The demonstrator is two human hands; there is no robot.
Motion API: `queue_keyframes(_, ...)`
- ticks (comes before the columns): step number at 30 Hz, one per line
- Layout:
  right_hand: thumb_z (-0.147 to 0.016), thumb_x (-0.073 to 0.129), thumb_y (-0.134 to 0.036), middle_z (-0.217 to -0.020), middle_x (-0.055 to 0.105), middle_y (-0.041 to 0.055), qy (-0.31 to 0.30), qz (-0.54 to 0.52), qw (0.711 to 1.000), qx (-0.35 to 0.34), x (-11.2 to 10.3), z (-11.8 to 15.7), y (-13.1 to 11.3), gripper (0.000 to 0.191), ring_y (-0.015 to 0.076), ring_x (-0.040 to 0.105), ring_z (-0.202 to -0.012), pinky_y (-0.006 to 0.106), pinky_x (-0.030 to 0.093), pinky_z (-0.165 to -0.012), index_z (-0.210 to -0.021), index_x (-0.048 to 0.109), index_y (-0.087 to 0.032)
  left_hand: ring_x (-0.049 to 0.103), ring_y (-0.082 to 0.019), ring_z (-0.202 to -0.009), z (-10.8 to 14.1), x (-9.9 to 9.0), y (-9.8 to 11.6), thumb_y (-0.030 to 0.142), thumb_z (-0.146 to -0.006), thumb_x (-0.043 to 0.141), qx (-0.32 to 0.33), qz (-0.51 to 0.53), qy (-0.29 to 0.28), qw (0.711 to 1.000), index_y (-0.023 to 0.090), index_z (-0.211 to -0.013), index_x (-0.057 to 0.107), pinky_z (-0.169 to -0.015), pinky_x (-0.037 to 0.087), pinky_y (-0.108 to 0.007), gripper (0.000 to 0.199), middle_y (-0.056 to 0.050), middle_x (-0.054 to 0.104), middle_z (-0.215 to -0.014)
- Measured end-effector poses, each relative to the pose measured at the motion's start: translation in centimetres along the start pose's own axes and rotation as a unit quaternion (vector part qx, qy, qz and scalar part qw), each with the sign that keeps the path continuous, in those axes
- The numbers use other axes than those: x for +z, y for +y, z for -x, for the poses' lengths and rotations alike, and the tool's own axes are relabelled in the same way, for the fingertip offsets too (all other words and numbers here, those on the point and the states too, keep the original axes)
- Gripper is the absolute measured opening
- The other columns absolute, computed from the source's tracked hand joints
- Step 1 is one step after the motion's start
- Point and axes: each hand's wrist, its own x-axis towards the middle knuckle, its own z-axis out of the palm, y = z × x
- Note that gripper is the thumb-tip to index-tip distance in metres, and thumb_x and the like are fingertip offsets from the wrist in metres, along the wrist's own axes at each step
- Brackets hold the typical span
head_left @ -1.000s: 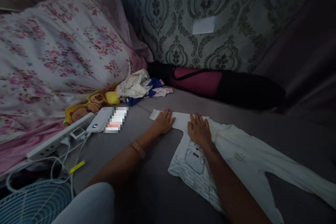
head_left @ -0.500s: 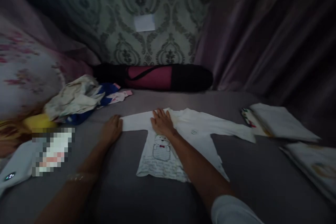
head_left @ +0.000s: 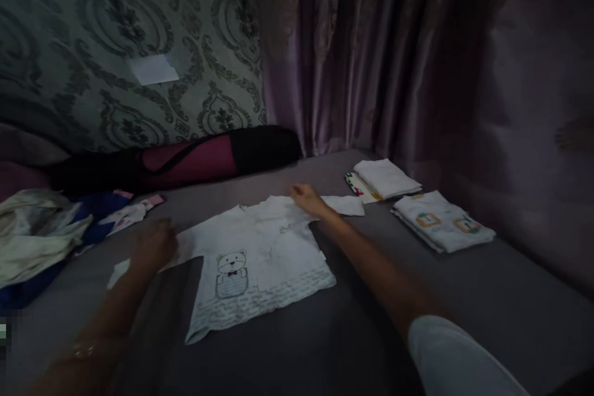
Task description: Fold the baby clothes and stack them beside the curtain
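A small white long-sleeved shirt (head_left: 266, 260) lies spread on the grey bed sheet, with a bear print low on its left half and its sleeves stretched out to both sides. My left hand (head_left: 155, 244) is over the left sleeve, smeared by motion, so its fingers do not show clearly. At the shirt's right shoulder is my right hand (head_left: 307, 199), its fingers curled in and no cloth visible between them. Part of the right sleeve is hidden behind this hand and wrist.
Folded white cloths (head_left: 387, 179) and a folded printed cloth (head_left: 443, 223) lie at the right. A crumpled clothes pile (head_left: 41, 229) is at the left. Along the patterned wall rests a long black and maroon bag (head_left: 190, 161). Purple curtains (head_left: 334, 62) hang behind.
The view has turned to the right. My right hand has gone from lying flat near the left shoulder to the right shoulder, its fingers now curled. My left hand has left the cuff, moving inward along the sleeve.
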Motion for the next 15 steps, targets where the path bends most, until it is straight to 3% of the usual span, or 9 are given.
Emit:
queue_keyframes(3, -0.091, 0.037, -0.021, -0.086, 0.069, 0.0081, 0.072, 0.062, 0.992, 0.082, -5.3, 2.7, 6.0, 0.032, 0.0176, 0.062, -0.084, 0.024, 0.043, -0.072, -0.094, 0.068, -0.012, 0.056, -0.032, -0.113, -2.2, 0.0, 8.1, 0.024, -0.083, 0.035, 0.103, 0.154, -0.024, 0.982, 0.008, -0.113, 0.057, -0.099, 0.043, -0.049, 0.04, -0.018, 0.061, -0.119)
queue_keyframes(6, -0.092, 0.042, -0.031, -0.086, 0.068, 0.0133, 0.124, 0.146, 0.966, 0.172, -8.7, 5.5, 10.0, 0.032, 0.0196, 0.063, -0.083, 0.025, 0.043, -0.069, -0.09, 0.067, -0.012, 0.06, -0.024, -0.106, -3.2, 0.4, 16.5, 0.021, -0.084, 0.036, 0.163, 0.201, -0.054, 0.964, 0.013, -0.109, 0.061, -0.096, 0.047, -0.039, 0.036, -0.013, 0.065, -0.115)
queue_keyframes(9, -0.089, 0.048, -0.047, -0.089, 0.068, 0.016, 0.113, 0.231, 0.931, 0.26, -9.7, 7.2, 11.9, 0.04, 0.0217, 0.065, -0.085, 0.026, 0.044, -0.07, -0.09, 0.067, -0.012, 0.061, -0.019, -0.098, -2.4, 0.7, 23.6, 0.024, -0.087, 0.041, 0.245, 0.242, -0.103, 0.933, 0.017, -0.099, 0.065, -0.091, 0.047, -0.032, 0.028, -0.008, 0.068, -0.101)
queue_keyframes(11, -0.087, 0.049, -0.054, -0.096, 0.068, 0.0171, 0.078, 0.252, 0.925, 0.274, -9.4, 7.6, 12.2, 0.045, 0.0244, 0.065, -0.091, 0.028, 0.045, -0.072, -0.092, 0.067, -0.013, 0.061, -0.019, -0.094, -1.1, 0.7, 27.4, 0.027, -0.088, 0.045, 0.268, 0.251, -0.151, 0.918, 0.018, -0.091, 0.066, -0.086, 0.047, -0.029, 0.023, -0.007, 0.067, -0.095)
queue_keyframes(15, -0.089, 0.049, -0.046, -0.106, 0.068, 0.0126, 0.024, 0.249, 0.94, 0.233, -8.9, 7.5, 11.9, 0.034, 0.0238, 0.063, -0.1, 0.029, 0.044, -0.077, -0.097, 0.066, -0.017, 0.061, -0.021, -0.09, 1.5, 0.5, 31.7, 0.04, -0.086, 0.055, 0.173, 0.224, -0.19, 0.94, 0.018, -0.089, 0.065, -0.077, 0.046, -0.029, 0.025, -0.008, 0.065, -0.093)
